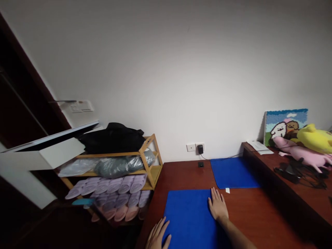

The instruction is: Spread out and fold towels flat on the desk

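A blue mat [188,214] lies flat on the dark red-brown table [249,211] in front of me. My right hand [218,205] rests palm down on the mat's far right corner, fingers stretched out and apart. My left hand [158,235] lies at the mat's near left edge, fingers spread, partly cut off by the frame's bottom. Neither hand holds anything. A second blue mat [233,172] lies farther back on the table, with a small white tag [227,190] at its near edge.
A wooden shoe rack [149,162] with several rolled slippers [116,193] and a black bag [112,137] stands left of the table. A wall socket with a plug [200,149] sits behind. A raised shelf at right holds plush toys [311,145], a picture [285,124] and cables [298,171].
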Motion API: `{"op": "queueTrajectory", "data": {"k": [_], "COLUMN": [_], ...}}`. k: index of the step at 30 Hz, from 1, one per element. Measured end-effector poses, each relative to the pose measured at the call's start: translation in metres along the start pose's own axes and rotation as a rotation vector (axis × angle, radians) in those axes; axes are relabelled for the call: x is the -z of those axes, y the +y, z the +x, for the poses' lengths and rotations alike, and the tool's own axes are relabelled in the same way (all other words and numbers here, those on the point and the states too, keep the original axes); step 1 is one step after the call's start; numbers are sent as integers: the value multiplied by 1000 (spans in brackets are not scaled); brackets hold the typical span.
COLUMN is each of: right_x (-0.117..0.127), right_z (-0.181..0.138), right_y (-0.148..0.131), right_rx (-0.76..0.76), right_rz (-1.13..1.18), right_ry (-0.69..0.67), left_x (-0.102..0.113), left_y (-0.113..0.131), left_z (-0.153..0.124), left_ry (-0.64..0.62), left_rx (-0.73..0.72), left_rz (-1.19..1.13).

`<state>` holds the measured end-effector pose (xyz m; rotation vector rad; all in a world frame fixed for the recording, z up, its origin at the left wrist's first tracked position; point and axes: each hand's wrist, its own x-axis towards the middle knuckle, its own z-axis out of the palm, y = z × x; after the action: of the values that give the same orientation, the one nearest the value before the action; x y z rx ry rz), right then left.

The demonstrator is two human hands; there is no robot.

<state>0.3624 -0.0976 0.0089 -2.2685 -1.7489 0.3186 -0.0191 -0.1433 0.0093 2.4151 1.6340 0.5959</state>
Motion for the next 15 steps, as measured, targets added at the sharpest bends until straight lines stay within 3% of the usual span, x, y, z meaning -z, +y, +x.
{"op": "queueTrajectory", "data": {"k": [7, 12, 15], "right_x": [13, 30, 27], "right_z": [3, 38, 47], "right_y": [7, 33, 50], "right_rx": [20, -100, -137], "right_rz": [36, -37, -48], "right_ry": [193, 65, -1], "left_x": [-1, -5, -7], "left_y": [-3, -9, -13], "left_z": [-1, 2, 4], "left_ry": [15, 7, 0], "left_rx": [-13, -21, -28], "left_rz": [-9, -1, 3]}}
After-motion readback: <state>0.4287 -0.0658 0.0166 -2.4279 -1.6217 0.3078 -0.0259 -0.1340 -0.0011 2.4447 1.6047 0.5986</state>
